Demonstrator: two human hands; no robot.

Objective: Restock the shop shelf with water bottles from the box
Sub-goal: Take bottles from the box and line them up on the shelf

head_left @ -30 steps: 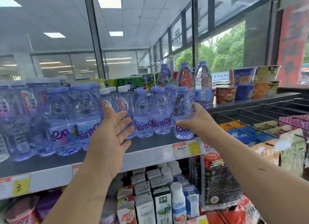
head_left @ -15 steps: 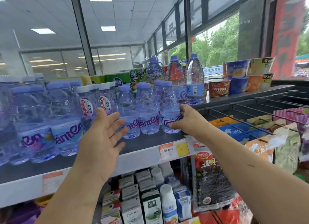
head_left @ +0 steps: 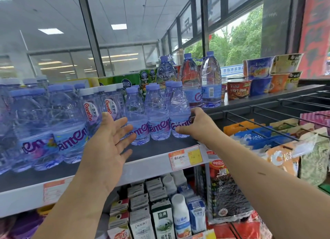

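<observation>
- Right hand (head_left: 197, 125) is gripping the rightmost water bottle (head_left: 179, 112) — standing upright on the shelf (head_left: 155, 164).
- Left hand (head_left: 109, 140) is hovering open-fingered nearby, holding nothing.

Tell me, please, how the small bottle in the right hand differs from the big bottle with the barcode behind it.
The small bottle is much shorter and slimmer than the big bottle. The small bottle wears a purple lettered band; the big bottle a blue label with a barcode. The right hand grips the small bottle low down; no hand touches the big bottle. Both stand upright, clear, with bluish caps.
</observation>
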